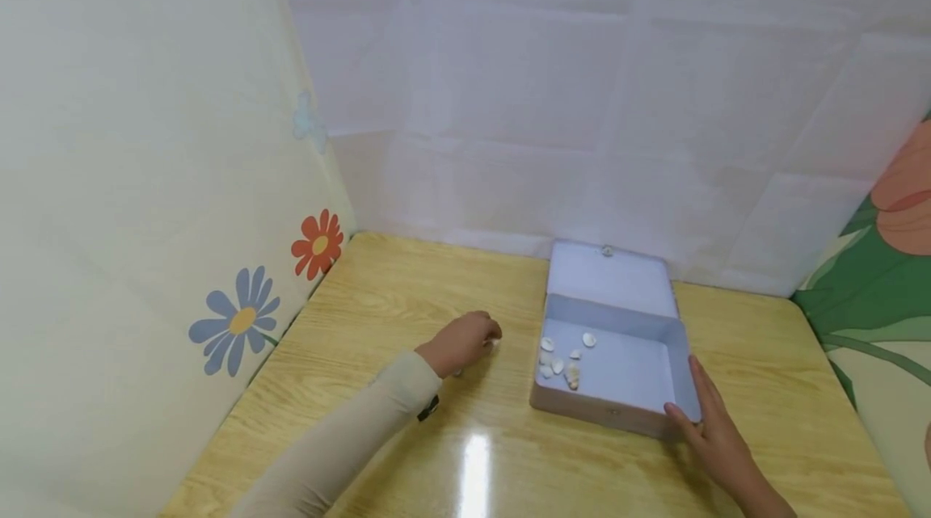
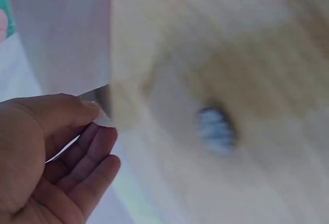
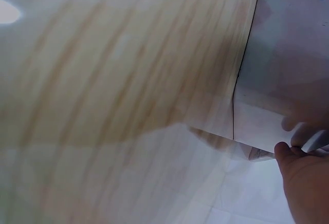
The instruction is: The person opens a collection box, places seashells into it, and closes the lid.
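Observation:
Over the table left of the box, my left hand (image 1: 465, 340) pinches a small white seashell (image 2: 104, 118) between thumb and fingers. Another ridged seashell (image 2: 216, 130) lies on the table near that hand. A pale metal box (image 1: 611, 413) stands with its lid (image 1: 611, 280) tipped back. Several white seashells, among them a spiral one (image 1: 572, 376), lie in the left part of the box. My right hand (image 1: 716, 429) grips the box's front right corner, thumb at the front and fingers along the right wall.
The wooden table (image 1: 407, 284) meets a white cloth backdrop (image 1: 509, 98) just behind the lid. Flower-printed cloths (image 1: 145, 138) hang on the left and right sides. A small clasp (image 1: 607, 250) sits on the lid's edge.

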A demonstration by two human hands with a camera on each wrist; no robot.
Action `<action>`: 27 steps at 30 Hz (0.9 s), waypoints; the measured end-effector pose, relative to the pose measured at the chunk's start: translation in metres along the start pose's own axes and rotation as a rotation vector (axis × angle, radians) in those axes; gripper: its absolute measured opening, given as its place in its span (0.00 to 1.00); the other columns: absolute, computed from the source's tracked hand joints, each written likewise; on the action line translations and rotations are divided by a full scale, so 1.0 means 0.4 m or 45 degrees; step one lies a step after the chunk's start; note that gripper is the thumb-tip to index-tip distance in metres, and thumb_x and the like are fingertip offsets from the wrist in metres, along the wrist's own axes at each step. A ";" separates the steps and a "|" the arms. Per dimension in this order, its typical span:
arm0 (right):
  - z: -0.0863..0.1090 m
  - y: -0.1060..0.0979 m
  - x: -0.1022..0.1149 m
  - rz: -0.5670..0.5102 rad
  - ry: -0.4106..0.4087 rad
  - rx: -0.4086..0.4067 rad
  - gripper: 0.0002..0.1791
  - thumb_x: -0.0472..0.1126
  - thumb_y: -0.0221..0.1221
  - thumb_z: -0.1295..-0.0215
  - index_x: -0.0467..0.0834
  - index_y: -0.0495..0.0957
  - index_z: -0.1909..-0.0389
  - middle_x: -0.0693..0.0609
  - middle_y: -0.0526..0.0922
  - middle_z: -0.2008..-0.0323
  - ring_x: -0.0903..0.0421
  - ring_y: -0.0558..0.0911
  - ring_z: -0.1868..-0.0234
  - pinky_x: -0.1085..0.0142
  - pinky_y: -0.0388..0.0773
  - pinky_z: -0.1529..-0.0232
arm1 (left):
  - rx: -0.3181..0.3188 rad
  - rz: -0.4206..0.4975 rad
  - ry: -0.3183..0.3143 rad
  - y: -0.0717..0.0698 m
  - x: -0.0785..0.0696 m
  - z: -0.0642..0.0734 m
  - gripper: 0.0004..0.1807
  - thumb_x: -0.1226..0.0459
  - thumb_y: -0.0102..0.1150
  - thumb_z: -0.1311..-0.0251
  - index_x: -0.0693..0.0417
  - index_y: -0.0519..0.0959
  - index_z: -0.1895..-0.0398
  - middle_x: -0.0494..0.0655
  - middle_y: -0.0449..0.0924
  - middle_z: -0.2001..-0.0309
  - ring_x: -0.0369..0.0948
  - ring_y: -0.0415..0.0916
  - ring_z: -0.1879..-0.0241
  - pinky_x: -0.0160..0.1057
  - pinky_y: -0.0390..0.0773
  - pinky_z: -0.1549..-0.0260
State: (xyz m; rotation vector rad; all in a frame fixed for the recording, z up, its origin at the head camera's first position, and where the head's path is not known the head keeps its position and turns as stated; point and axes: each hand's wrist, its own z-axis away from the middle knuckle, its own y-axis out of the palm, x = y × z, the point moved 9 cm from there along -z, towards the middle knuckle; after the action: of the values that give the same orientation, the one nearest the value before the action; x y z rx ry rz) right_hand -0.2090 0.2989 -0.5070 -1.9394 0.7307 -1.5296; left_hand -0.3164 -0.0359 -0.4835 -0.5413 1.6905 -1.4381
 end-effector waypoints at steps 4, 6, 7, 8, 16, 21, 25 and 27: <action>-0.001 0.000 -0.005 0.014 0.018 0.009 0.48 0.47 0.57 0.29 0.51 0.34 0.22 0.29 0.44 0.27 0.25 0.48 0.31 0.28 0.50 0.40 | -0.086 0.022 0.055 -0.041 -0.028 -0.025 0.12 0.68 0.60 0.35 0.59 0.82 0.50 0.47 0.80 0.57 0.40 0.79 0.57 0.34 0.80 0.59; -0.002 0.000 -0.007 0.017 0.022 0.010 0.48 0.47 0.57 0.29 0.50 0.34 0.22 0.29 0.43 0.27 0.25 0.48 0.31 0.28 0.50 0.40 | -0.131 0.017 0.088 -0.063 -0.045 -0.037 0.12 0.67 0.59 0.35 0.59 0.82 0.50 0.47 0.80 0.56 0.40 0.79 0.56 0.34 0.80 0.58; -0.002 0.000 -0.008 0.017 0.023 0.009 0.48 0.46 0.57 0.29 0.51 0.34 0.22 0.29 0.43 0.27 0.25 0.48 0.31 0.28 0.50 0.40 | -0.150 0.015 0.099 -0.071 -0.053 -0.042 0.12 0.67 0.59 0.34 0.59 0.82 0.50 0.47 0.80 0.55 0.40 0.78 0.56 0.33 0.79 0.57; -0.002 0.001 -0.008 0.016 0.025 0.012 0.48 0.46 0.57 0.29 0.51 0.34 0.22 0.29 0.43 0.27 0.26 0.48 0.31 0.28 0.50 0.40 | -0.167 0.008 0.110 -0.079 -0.061 -0.047 0.12 0.66 0.59 0.34 0.59 0.82 0.50 0.47 0.80 0.55 0.39 0.78 0.55 0.34 0.79 0.56; 0.001 0.007 -0.009 0.016 0.037 0.025 0.48 0.47 0.57 0.29 0.52 0.33 0.22 0.28 0.44 0.27 0.25 0.49 0.31 0.28 0.51 0.41 | -0.268 -0.003 0.200 -0.107 -0.124 -0.072 0.11 0.67 0.60 0.35 0.57 0.82 0.52 0.46 0.80 0.56 0.38 0.78 0.56 0.33 0.79 0.56; 0.001 0.004 -0.008 0.016 0.029 0.018 0.48 0.47 0.57 0.29 0.52 0.33 0.22 0.28 0.44 0.27 0.26 0.49 0.31 0.29 0.50 0.40 | -0.282 0.034 0.238 -0.108 -0.164 -0.092 0.11 0.66 0.59 0.35 0.57 0.82 0.51 0.46 0.80 0.55 0.38 0.78 0.56 0.31 0.78 0.55; -0.001 0.003 -0.006 0.020 0.022 0.021 0.48 0.46 0.57 0.29 0.52 0.33 0.22 0.29 0.44 0.27 0.26 0.48 0.31 0.29 0.49 0.39 | -0.263 0.011 0.269 -0.095 -0.195 -0.107 0.11 0.66 0.60 0.35 0.56 0.82 0.51 0.45 0.80 0.54 0.37 0.78 0.54 0.29 0.77 0.55; -0.002 0.004 -0.006 0.022 0.015 0.022 0.48 0.46 0.57 0.29 0.52 0.33 0.22 0.29 0.43 0.27 0.26 0.48 0.31 0.29 0.49 0.39 | -0.257 -0.020 0.288 -0.086 -0.210 -0.113 0.11 0.65 0.60 0.35 0.55 0.82 0.52 0.44 0.80 0.54 0.36 0.77 0.54 0.28 0.76 0.55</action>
State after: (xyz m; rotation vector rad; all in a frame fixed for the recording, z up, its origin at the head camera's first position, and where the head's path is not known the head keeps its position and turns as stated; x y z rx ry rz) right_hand -0.2106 0.2995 -0.5096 -1.9081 0.7348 -1.5331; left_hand -0.3119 0.0466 -0.4247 -0.5166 2.0296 -1.3900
